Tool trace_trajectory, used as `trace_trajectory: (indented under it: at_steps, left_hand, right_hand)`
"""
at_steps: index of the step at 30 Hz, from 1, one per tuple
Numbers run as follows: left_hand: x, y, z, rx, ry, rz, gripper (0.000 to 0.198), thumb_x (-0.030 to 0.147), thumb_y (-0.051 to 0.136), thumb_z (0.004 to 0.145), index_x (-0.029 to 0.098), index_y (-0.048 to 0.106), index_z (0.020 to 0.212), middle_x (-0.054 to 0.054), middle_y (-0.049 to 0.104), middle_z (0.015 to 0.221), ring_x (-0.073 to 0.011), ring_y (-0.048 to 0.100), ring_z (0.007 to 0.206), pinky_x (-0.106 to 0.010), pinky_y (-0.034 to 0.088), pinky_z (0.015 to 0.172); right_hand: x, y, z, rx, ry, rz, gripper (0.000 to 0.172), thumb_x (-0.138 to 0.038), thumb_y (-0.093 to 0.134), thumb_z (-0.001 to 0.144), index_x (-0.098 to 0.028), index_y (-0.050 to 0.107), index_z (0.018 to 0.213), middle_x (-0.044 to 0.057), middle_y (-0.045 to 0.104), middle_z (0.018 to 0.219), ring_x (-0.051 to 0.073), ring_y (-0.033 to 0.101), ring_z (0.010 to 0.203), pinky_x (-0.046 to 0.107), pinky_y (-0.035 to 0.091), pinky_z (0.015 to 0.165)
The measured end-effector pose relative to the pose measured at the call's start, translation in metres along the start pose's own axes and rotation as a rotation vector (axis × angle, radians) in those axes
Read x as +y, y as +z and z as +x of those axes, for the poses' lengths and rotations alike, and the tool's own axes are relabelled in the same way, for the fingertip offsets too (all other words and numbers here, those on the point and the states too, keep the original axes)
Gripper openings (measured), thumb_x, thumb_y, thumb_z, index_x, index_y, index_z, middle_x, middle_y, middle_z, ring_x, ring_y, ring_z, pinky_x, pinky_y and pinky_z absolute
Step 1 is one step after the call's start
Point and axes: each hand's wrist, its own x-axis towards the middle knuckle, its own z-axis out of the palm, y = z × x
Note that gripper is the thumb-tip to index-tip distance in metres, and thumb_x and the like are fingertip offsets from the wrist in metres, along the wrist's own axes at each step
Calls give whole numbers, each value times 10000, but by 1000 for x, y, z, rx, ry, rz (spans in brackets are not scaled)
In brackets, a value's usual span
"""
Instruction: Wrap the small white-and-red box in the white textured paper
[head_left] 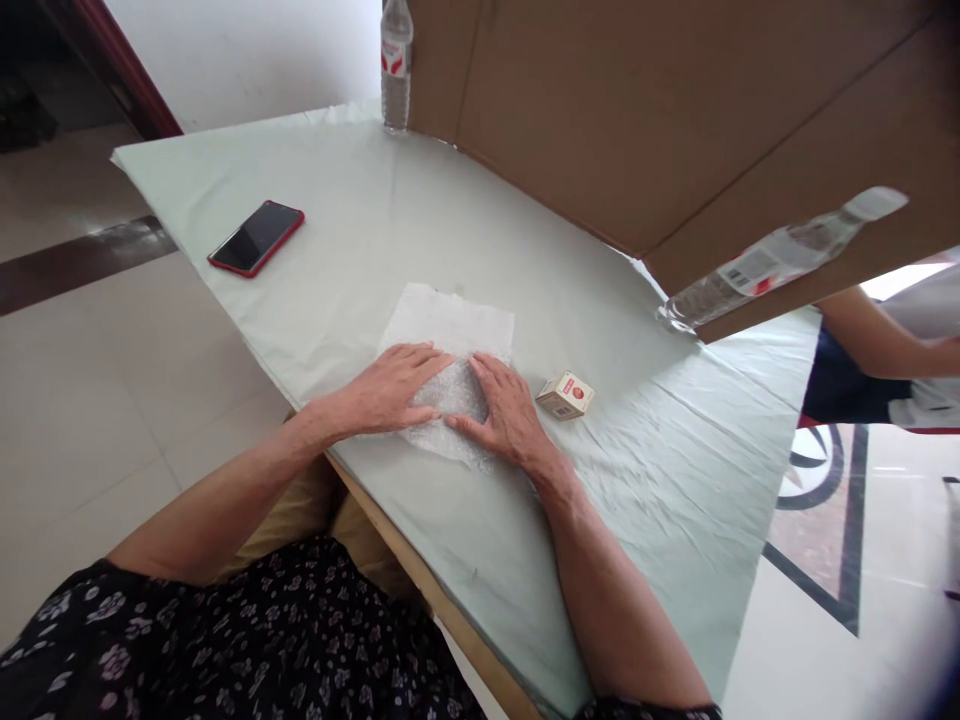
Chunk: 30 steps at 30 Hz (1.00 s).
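Note:
A sheet of bubble wrap [450, 325] lies on the pale cloth-covered table [360, 230]. My left hand [390, 390] rests flat on its near left part, fingers stretched out. My right hand [506, 405] lies flat on its near right part, fingers together and extended. Both palms press down on the wrap and neither holds anything. A small cardboard box with a red mark [565, 395] sits just right of my right hand, not touched.
A red-cased phone [256, 237] lies at the far left. One water bottle [395, 62] stands at the back; another [780, 257] stands by a big cardboard panel [660, 110]. Another person's arm [885, 340] shows at the right. The table's wooden edge [450, 620] runs near me.

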Motion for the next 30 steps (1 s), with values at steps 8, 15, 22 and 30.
trace_trajectory:
  at_steps: [8, 15, 22, 30]
  left_hand:
    - [-14, 15, -9, -34, -69, -53, 974, 634, 663, 841, 154, 292, 1603, -191, 378, 1636, -347, 309, 1542, -506, 211, 1275]
    - [-12, 12, -7, -39, -73, -68, 983, 591, 691, 821, 141, 295, 1600, -195, 372, 1639, -354, 308, 1543, -513, 210, 1274]
    - [-12, 12, -8, -1, -52, -106, 999, 581, 710, 815, 207, 243, 1615, -169, 348, 1657, -367, 302, 1544, -542, 227, 1264]
    - [-8, 6, -23, 96, -86, -121, 992, 562, 708, 824, 173, 244, 1610, -191, 388, 1629, -386, 306, 1540, -545, 241, 1258]
  right_hand:
    - [-14, -26, -1, 33, -12, 31, 701, -561, 602, 922, -237, 437, 1521, 154, 525, 1538, 344, 469, 1445, 585, 384, 1184]
    - [34, -75, -40, 284, 260, -72, 709, -501, 707, 819, -196, 528, 1434, 193, 609, 1430, 403, 564, 1314, 629, 441, 1069]
    - [44, -60, -43, 303, 461, 13, 494, -511, 691, 781, -201, 646, 1163, 120, 747, 1031, 309, 693, 908, 506, 556, 824]
    - [-37, -45, 13, 244, 129, 212, 461, -381, 699, 819, -245, 611, 1251, 83, 725, 1222, 275, 686, 1075, 455, 529, 973]
